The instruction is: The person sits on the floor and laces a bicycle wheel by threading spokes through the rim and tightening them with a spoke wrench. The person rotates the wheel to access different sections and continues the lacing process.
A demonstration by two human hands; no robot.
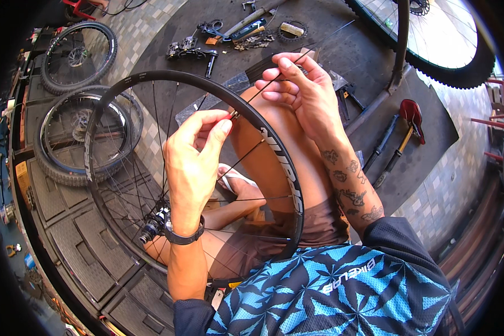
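Rod (265, 89), one, in right hand (309, 95)

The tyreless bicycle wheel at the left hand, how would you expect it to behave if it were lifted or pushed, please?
The bicycle wheel would probably feel light for its size, being mostly open space and thin spokes. Its slim, round rim suggests it could roll or tip if stood unsupported. The chunky hub likely concentrates weight at the centre.

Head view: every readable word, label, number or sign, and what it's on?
Rim: bold white lettering, right and left; partly legible, not copied here.
Shirt: pale lettering; readable, not copied here.
Rim's top: fine print, too small to read.
Upper-left tyre: pale marks, too small to read.
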